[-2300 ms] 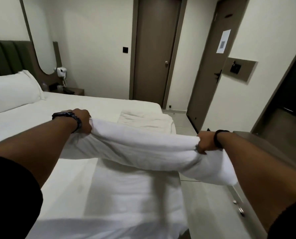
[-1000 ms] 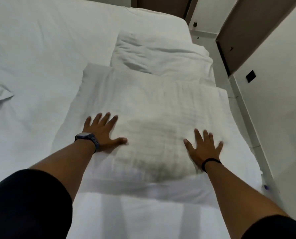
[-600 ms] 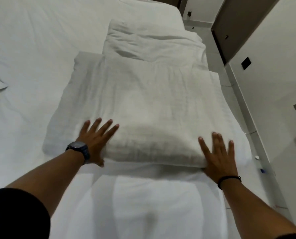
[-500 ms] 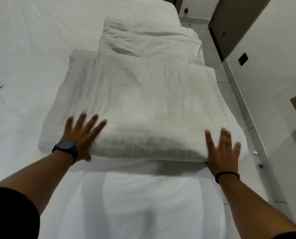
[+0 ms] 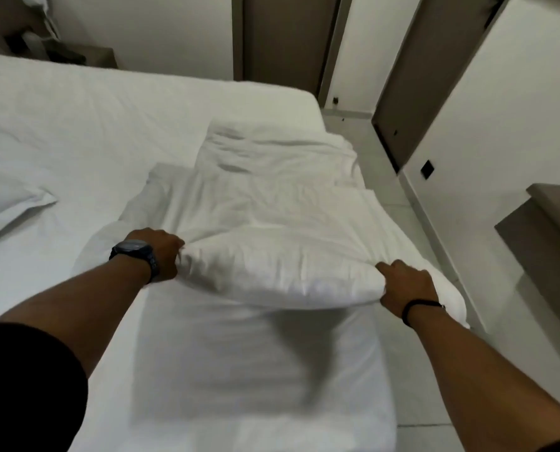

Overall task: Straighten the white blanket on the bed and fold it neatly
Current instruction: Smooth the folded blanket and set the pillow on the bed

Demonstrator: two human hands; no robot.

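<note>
The white blanket (image 5: 272, 230) lies partly folded near the right edge of the bed (image 5: 76, 125). Its near folded edge is lifted off the sheet in a thick roll. My left hand (image 5: 161, 252), with a dark watch on the wrist, is closed on the left end of that roll. My right hand (image 5: 402, 282), with a black band on the wrist, grips the right end, where the blanket hangs slightly past the bed's side. Fingers of both hands are tucked under the fabric.
A second folded white cover (image 5: 272, 151) lies just beyond the blanket. A pillow corner (image 5: 11, 203) shows at the left. Tiled floor (image 5: 419, 353) runs along the bed's right side, with a brown ledge (image 5: 546, 230), doors (image 5: 281, 37) and a nightstand (image 5: 76, 57) further off.
Both hands, flat on the blanket's near edge half a second ago, have closed on that edge and raised it off the sheet. The camera has tilted up.
</note>
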